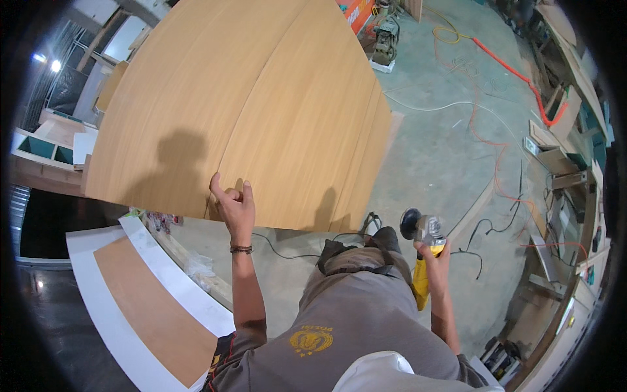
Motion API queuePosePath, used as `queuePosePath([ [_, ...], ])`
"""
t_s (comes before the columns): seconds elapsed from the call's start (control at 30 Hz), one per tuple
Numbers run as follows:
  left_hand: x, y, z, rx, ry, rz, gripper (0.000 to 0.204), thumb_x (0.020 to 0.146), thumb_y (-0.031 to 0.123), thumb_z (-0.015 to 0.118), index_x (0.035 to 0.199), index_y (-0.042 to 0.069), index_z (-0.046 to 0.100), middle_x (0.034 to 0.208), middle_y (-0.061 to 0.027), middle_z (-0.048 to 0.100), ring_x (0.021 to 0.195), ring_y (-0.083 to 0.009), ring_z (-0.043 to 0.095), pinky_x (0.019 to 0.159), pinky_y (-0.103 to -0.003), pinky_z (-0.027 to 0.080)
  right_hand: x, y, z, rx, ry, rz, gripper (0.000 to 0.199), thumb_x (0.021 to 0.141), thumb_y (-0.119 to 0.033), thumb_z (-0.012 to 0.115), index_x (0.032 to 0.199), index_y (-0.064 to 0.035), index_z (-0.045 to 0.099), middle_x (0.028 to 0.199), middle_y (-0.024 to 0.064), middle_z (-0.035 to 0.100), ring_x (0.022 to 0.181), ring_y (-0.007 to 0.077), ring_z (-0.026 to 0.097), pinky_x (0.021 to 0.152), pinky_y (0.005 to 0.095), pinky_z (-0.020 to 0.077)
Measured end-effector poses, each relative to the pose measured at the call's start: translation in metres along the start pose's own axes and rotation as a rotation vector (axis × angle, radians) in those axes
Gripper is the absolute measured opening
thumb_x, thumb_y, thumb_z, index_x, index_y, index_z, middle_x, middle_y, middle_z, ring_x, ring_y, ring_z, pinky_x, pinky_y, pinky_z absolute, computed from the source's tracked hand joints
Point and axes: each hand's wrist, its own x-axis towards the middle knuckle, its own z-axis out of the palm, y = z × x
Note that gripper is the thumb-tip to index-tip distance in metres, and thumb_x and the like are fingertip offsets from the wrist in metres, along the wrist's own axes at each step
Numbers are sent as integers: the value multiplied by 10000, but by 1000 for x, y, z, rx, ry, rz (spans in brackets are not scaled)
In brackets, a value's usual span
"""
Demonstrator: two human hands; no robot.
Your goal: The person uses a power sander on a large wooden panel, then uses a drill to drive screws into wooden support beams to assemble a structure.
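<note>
My right hand (439,255) grips a yellow-and-grey angle grinder (428,228) beside my right hip. Its round dark disc faces left, toward my legs, and its yellow body hangs down under my palm. My left hand (236,209) hovers over or rests on the near edge of a large wood-grain panel (287,117); I cannot tell if it touches. The index finger and thumb are apart, the other fingers partly curled, and nothing is in them. A dark seam runs lengthwise across the panel near that index finger.
A white-bordered brown board (150,294) leans at my lower left. A compressor-like machine (386,39) stands beyond the panel's far right. An orange hose (516,73) and several cables lie across the floor. Wood scraps (555,157) line the right side.
</note>
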Motion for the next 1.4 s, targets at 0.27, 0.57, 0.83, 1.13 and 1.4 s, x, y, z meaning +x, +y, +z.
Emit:
queuePosePath([
  [0.27, -89, -54, 18, -274, -313, 196, 236, 951, 278, 693, 1002, 62, 611, 666, -74, 635, 588, -205, 639, 549, -351, 490, -63, 0, 23, -123, -83, -85, 692, 760, -206, 833, 1321, -3, 482, 1059, 79, 644, 920, 159, 616, 793, 316, 510],
  [0.57, -238, -169, 38, 32, -1182, 275, 403, 983, 436, 591, 1096, 51, 631, 982, -241, 699, 952, -429, 666, 805, -495, 516, -151, 11, 58, -536, -63, -176, 796, 708, -330, 879, 1346, -59, 488, 1123, 171, 705, 1063, 308, 688, 903, 405, 527],
  [0.83, -237, -215, 1, 216, -1067, 163, 475, 944, 471, 623, 1237, 97, 635, 1027, -236, 717, 993, -423, 680, 835, -515, 537, -198, 7, 77, -745, -160, -198, 838, 717, -407, 861, 1388, -86, 475, 1193, 203, 690, 1122, 379, 671, 949, 453, 524],
  [1.13, -268, -265, 7, 221, -1100, 95, 537, 958, 501, 586, 1279, 72, 599, 1025, -230, 722, 1005, -428, 677, 852, -528, 533, -210, 14, 82, -869, -215, -252, 856, 715, -405, 863, 1400, -69, 475, 1224, 213, 673, 1133, 410, 660, 963, 464, 519],
  [1.4, -288, -272, 13, 110, -1021, 134, 518, 964, 473, 590, 1249, 41, 606, 1057, -260, 707, 1021, -434, 669, 864, -525, 530, -220, 15, 80, -859, -220, -238, 845, 702, -381, 874, 1386, -70, 488, 1215, 209, 676, 1123, 400, 667, 954, 456, 526],
])
